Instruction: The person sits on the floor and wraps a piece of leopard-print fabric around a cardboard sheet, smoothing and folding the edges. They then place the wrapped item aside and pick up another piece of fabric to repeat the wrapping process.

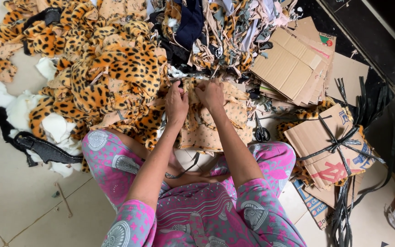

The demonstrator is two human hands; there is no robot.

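Note:
I sit on the floor with my legs in pink and grey patterned cloth. My left hand [175,103] and my right hand [210,95] meet over a tan piece of fabric [216,126] with a leopard-print edge, lying in front of my knees. Both hands pinch its top edge, fingers closed on the cloth. A big heap of leopard-print fabric scraps [110,68] spreads to the left and beyond my hands.
Black-handled scissors [262,132] lie just right of my right forearm. Flat cardboard sheets [293,64] and a cardboard bundle tied with black straps [330,146] sit to the right. White stuffing [19,107] and a dark strip [46,148] lie left on the tiled floor.

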